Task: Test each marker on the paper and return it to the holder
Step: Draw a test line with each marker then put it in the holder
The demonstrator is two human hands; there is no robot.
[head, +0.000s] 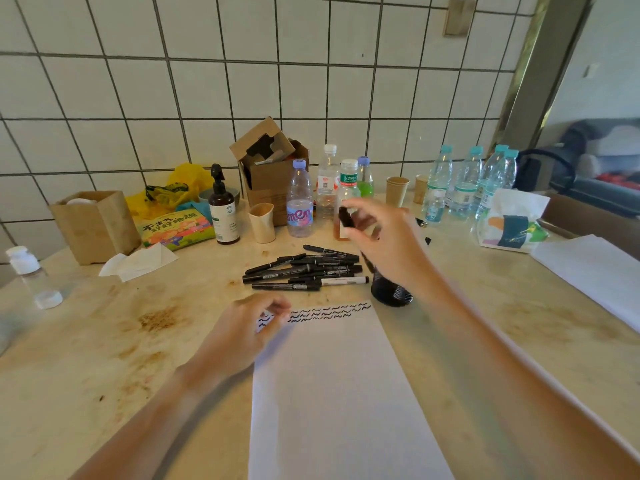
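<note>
Right hand [384, 237] pinching a blurred marker [346, 217] above the mesh holder [391, 293]: lower it tip-down, straight in; left hand [247, 327], fingers loosely curled, steadies paper [339, 393].

light: bright, soft daylight | shadows: faint, soft | blur: right hand [384, 237] is smeared, edges fuzzy | bend: wall tiles [138, 91] curve near the edges

Bare tabletop [104, 358] lies open left of the paper [332, 393], while beyond its top edge the pile of markers [304, 270] and the black mesh holder [391, 292] stand close together — and behind them a row of bottles [300, 202] and cups [262, 223] blocks the wall.
</note>
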